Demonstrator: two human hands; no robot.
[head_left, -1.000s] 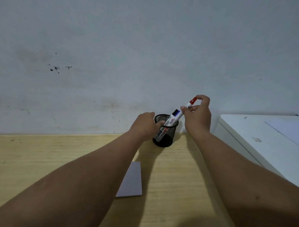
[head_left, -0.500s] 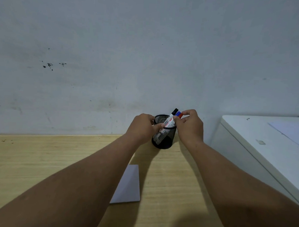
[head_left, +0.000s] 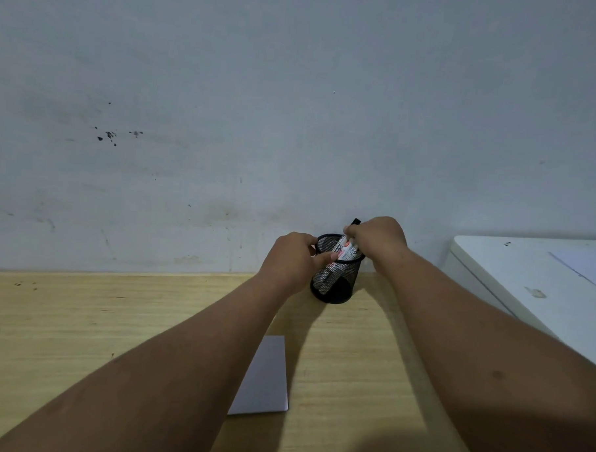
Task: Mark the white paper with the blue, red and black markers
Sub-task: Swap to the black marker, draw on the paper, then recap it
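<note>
Grey-white wall (head_left: 295,106) ahead, scuffed, a few dark specks on its left part. Wooden desk (head_left: 81,319) runs up to it. White cabinet (head_left: 526,287) butts the desk on the right.

Black mesh cup (head_left: 335,273) stands at the back of the desk, close to the wall. Markers (head_left: 346,250) sit in it, tilted, white barrels with printed labels showing above the rim. One black cap (head_left: 355,222) sticks out past my right hand. Can't tell the colours of the others from here.

My left hand (head_left: 293,259) is on the cup's left side, fingers curled against the rim, index tip touching a marker barrel. My right hand (head_left: 378,238) is over the cup from the right, fingers closed on the marker tops.

Paper (head_left: 264,378) lies flat on the desk nearer me, between my forearms, left arm covering its left edge. Well apart from the cup. No marks visible on the part I can see.
</note>
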